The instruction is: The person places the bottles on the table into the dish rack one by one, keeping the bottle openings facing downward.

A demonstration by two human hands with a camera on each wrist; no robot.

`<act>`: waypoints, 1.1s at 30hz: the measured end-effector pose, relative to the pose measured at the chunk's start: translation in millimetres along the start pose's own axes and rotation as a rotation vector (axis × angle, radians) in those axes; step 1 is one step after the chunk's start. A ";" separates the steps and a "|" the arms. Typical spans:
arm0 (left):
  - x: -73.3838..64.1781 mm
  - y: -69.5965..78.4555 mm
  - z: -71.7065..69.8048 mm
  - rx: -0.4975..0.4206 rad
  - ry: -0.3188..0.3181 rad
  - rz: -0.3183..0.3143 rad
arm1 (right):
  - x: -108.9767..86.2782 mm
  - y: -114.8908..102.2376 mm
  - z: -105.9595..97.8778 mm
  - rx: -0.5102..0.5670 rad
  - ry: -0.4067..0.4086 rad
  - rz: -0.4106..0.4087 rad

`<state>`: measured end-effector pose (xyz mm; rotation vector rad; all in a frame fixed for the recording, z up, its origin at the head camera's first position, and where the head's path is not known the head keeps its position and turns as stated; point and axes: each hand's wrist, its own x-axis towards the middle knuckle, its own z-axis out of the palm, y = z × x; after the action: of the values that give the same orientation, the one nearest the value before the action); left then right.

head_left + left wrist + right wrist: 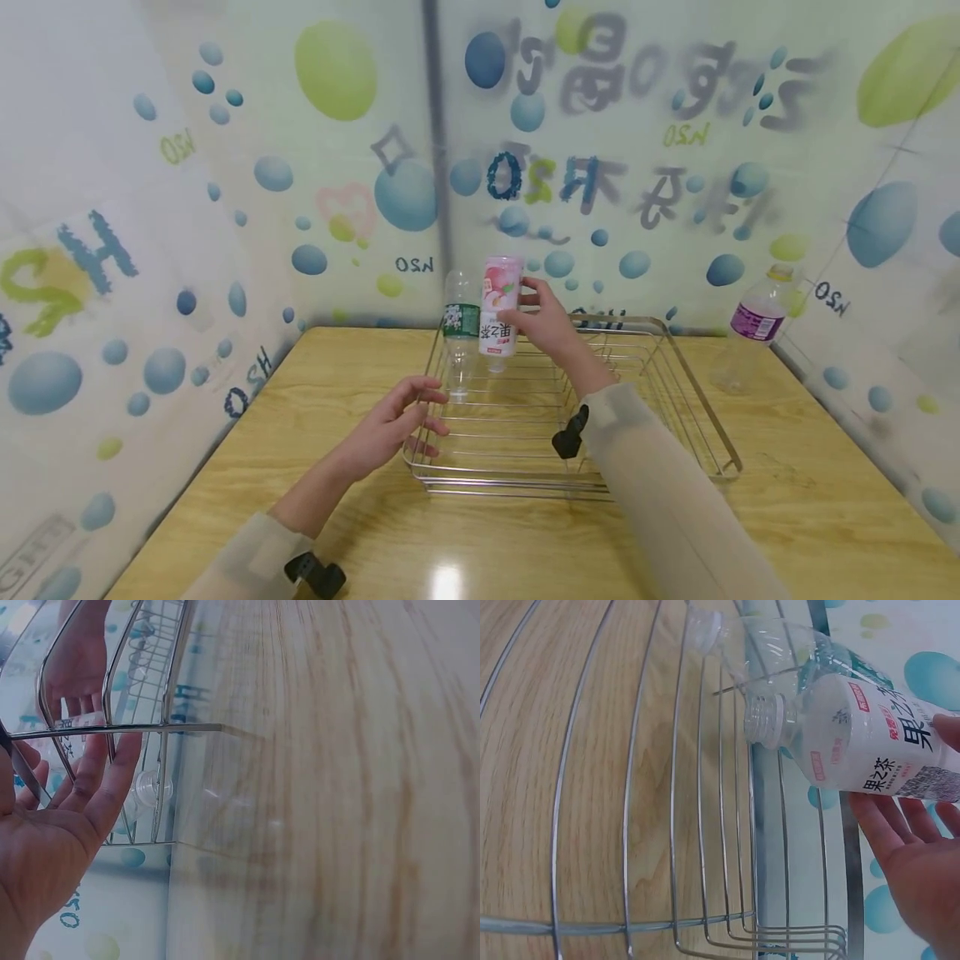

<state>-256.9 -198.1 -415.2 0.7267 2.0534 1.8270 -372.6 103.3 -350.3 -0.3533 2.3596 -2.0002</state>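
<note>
My right hand grips a clear plastic bottle with a pink and white label and holds it upside down, its uncapped neck pointing down over the wire rack. Just left of it, a clear bottle with a green label also stands neck down at the rack's back left. In the right wrist view the two bottles overlap. At the rack's front left corner is my left hand, fingers spread and slightly bent; in the left wrist view its fingers reach up against the rack's rim, with no bottle in them.
On the wooden table, right of the rack, stands an upright clear bottle with a purple label and yellow cap. Behind the table hangs a pale sheet printed with blue and green dots, and similar sheets close off both sides.
</note>
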 end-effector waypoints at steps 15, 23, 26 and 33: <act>-0.1 0.6 -1.0 -0.002 0.010 -0.001 | -1.2 9.1 7.3 -0.152 -0.106 0.096; -0.1 2.6 -0.9 0.000 -0.001 -0.004 | -7.3 8.1 8.3 -0.216 -0.143 0.105; -0.2 2.2 -1.0 0.002 -0.002 -0.004 | -7.4 9.4 7.3 -0.231 -0.152 0.112; -0.4 0.5 -1.1 0.002 -0.006 0.000 | -7.0 13.7 4.6 -0.250 -0.201 0.137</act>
<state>-257.1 -199.2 -414.7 0.7321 2.0516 1.8211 -367.1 102.2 -365.4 -0.3689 2.4335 -1.5373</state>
